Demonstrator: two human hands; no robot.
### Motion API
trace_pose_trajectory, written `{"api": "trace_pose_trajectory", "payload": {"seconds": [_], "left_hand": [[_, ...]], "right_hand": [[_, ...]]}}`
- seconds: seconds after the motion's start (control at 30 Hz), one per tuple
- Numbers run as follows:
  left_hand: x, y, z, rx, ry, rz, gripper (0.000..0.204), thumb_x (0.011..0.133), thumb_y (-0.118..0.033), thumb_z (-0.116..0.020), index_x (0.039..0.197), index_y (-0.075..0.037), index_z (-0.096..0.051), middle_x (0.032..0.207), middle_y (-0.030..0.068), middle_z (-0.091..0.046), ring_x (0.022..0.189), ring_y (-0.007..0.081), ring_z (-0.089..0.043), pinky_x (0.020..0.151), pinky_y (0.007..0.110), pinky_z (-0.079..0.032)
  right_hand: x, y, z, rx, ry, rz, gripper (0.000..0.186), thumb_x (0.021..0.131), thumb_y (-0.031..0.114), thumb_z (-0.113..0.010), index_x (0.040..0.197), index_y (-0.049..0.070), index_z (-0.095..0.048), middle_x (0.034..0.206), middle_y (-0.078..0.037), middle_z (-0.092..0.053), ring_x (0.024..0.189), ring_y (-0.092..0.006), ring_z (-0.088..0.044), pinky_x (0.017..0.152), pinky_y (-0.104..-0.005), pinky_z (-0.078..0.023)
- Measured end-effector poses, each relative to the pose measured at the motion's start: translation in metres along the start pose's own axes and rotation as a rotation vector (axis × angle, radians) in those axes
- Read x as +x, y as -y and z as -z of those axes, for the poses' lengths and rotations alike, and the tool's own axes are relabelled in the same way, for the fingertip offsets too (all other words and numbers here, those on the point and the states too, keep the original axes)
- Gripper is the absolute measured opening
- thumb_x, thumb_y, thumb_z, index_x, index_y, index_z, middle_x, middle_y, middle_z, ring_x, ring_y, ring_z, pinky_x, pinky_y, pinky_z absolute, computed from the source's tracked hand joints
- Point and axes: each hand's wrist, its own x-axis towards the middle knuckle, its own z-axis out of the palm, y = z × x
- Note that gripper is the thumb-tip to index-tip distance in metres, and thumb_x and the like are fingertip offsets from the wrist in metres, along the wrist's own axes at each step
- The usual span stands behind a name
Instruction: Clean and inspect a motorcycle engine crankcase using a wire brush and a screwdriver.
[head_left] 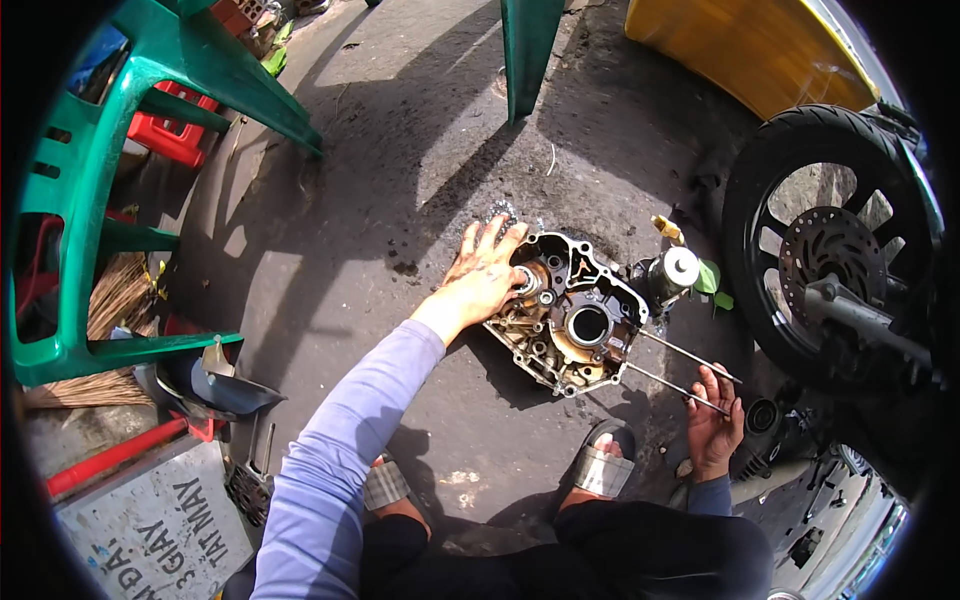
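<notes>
A metal engine case lies on the dark pavement, with open bores, bolt holes and two long studs reaching out to the right. My left hand is closed on its upper left edge, fingers spaced over the rim and thumb beside a small bore; what lies under the palm is hidden. My right hand has its fingers around the ends of the studs. A metal cylindrical part with a brass-coloured fitting stands at the case's upper right.
A motorcycle wheel with a brake disc is at right, below a yellow panel. Green plastic chairs stand left and ahead, near a red stool, a straw broom and a lettered board. Loose parts lie lower left.
</notes>
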Motion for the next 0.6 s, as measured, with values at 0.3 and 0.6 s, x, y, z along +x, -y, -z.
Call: {"api": "trace_pose_trajectory", "payload": {"seconds": [0.3, 0.6], "left_hand": [[-0.014, 0.003, -0.005, -0.262, -0.158, 0.075, 0.028, 0.082, -0.018, -0.071, 0.108, -0.009, -0.067, 0.144, 0.0227, -0.034, 0.14, 0.0425, -0.025, 0.115, 0.05, -0.022], [-0.051, 0.018, 0.035, -1.05, -0.21, 0.256, 0.022, 0.088, -0.022, -0.071, 0.099, -0.004, -0.066, 0.132, 0.0101, -0.043, 0.126, 0.023, -0.043, 0.107, 0.038, -0.034]], "right_hand": [[0.004, -0.036, 0.043, 0.141, -0.138, -0.254, 0.032, 0.099, 0.034, -0.053, 0.114, 0.008, -0.063, 0.11, -0.006, -0.066, 0.097, -0.0178, -0.062, 0.08, -0.033, -0.053], [-0.011, -0.049, 0.068, 0.165, -0.233, -0.39, 0.035, 0.098, 0.036, -0.055, 0.113, 0.005, -0.063, 0.11, -0.009, -0.067, 0.101, -0.0224, -0.063, 0.091, -0.0393, -0.051]]}}
